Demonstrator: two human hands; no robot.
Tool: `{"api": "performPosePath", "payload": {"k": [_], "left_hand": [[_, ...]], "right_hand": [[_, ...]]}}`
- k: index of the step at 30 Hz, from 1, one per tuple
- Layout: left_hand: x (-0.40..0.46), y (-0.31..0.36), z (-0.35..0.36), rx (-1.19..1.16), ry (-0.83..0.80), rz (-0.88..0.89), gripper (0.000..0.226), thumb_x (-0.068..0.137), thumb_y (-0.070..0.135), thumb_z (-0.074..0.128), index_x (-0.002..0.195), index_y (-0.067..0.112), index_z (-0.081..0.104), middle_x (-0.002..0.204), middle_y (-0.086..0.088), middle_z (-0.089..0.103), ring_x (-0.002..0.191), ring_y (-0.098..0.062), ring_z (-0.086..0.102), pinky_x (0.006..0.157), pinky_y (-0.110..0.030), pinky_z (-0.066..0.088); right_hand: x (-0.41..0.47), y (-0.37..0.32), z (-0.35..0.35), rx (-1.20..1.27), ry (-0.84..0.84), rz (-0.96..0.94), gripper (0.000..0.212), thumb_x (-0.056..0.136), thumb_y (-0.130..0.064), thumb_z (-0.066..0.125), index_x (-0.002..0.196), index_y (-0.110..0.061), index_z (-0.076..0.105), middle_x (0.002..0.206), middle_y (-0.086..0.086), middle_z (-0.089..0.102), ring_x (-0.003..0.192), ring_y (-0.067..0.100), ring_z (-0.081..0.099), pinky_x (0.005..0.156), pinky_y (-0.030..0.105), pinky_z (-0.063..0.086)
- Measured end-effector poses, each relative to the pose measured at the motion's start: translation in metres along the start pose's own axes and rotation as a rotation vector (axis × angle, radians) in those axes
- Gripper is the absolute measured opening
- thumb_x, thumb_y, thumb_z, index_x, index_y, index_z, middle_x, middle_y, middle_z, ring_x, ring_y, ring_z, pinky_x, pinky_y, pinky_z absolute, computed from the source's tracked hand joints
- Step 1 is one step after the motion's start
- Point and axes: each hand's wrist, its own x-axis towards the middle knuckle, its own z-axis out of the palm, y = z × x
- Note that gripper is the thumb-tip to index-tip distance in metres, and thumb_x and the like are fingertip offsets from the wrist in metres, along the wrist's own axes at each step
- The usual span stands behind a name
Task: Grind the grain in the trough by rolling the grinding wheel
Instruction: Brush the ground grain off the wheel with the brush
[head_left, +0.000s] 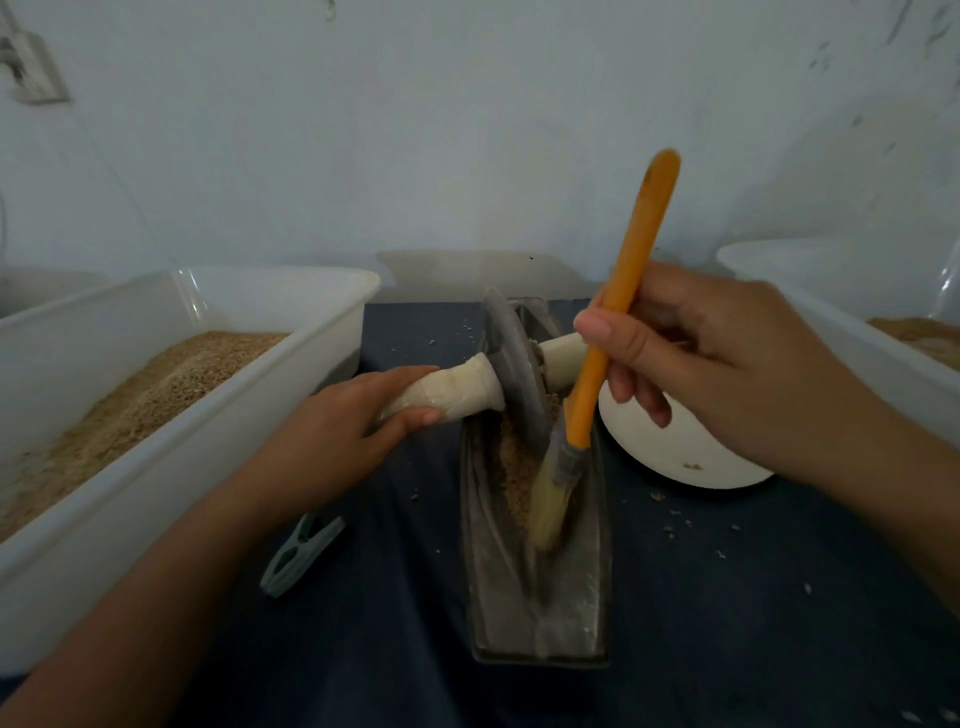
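2 hands work over a dark table (727, 597) at this moment. Largest item: a white plastic tub (156, 467) of whole grain stands at the left, just beside the work area; part of a 2nd tub (852, 353) shows at the right. A long metal trough (540, 597) lies at centre, running away from the person, with crushed grain (514, 467) heaped in its middle section. A white bowl (675, 447) sits just right of the trough. The grinding wheel (514, 364) stands on edge in the far half of the trough, its taped handles projecting to both sides.

The left hand (332, 431) has its grip clenched around the left handle (452, 392), steadying the wheel. The right hand (727, 358) pinches the orange handle of a brush (587, 395), whose bristles touch the grain just in front of the wheel. A green clothes peg (301, 551) lies near the left forearm.

Judged step: sweeping scattered grain back to the groove before rolling. To do it well, keep the wheel upright and still with the left hand, draw the bristles along the trough walls toward the centre line, and gather grain into 1 narrow ridge. Avoid flicking particles over the rim. The right handle appears free for the right hand afterwards.
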Motion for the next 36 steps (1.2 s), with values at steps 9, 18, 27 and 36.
{"api": "performPosePath", "payload": {"k": [9, 18, 27, 36], "left_hand": [[-0.001, -0.002, 0.000, -0.015, -0.023, -0.001, 0.058, 0.074, 0.065, 0.032, 0.129, 0.048, 0.038, 0.110, 0.011, 0.056, 0.095, -0.005, 0.052, 0.079, -0.023, 0.038], [0.000, 0.003, -0.012, -0.230, -0.125, -0.089, 0.068, 0.066, 0.057, 0.052, 0.131, 0.050, 0.032, 0.122, 0.018, 0.052, 0.109, -0.001, 0.050, 0.092, -0.020, 0.036], [-0.012, 0.002, -0.038, -0.360, -0.334, 0.088, 0.038, 0.081, 0.024, 0.070, 0.115, 0.038, 0.059, 0.112, 0.014, 0.063, 0.105, -0.004, 0.058, 0.089, -0.018, 0.046], [-0.023, 0.005, -0.052, -0.307, -0.494, 0.088, 0.041, 0.075, 0.039, 0.071, 0.111, 0.039, 0.052, 0.114, 0.003, 0.065, 0.106, -0.021, 0.061, 0.089, -0.054, 0.047]], "right_hand": [[-0.003, 0.001, 0.011, -0.084, -0.044, 0.030, 0.028, 0.083, -0.050, 0.045, 0.082, -0.024, 0.055, 0.059, -0.006, 0.062, 0.050, 0.003, 0.059, 0.052, 0.010, 0.044], [0.015, -0.003, -0.039, 0.255, 0.434, -0.086, 0.028, 0.085, -0.049, 0.052, 0.093, -0.022, 0.056, 0.069, -0.009, 0.066, 0.060, 0.006, 0.061, 0.054, 0.018, 0.049], [0.021, 0.049, -0.047, 0.454, 0.657, 0.253, 0.018, 0.096, -0.033, 0.047, 0.098, -0.023, 0.062, 0.081, -0.003, 0.072, 0.081, 0.012, 0.069, 0.072, 0.024, 0.056], [0.023, 0.077, -0.041, 0.614, 0.375, 0.456, 0.020, 0.096, -0.024, 0.048, 0.096, -0.019, 0.066, 0.073, -0.004, 0.070, 0.073, 0.007, 0.067, 0.063, 0.018, 0.054]]}}
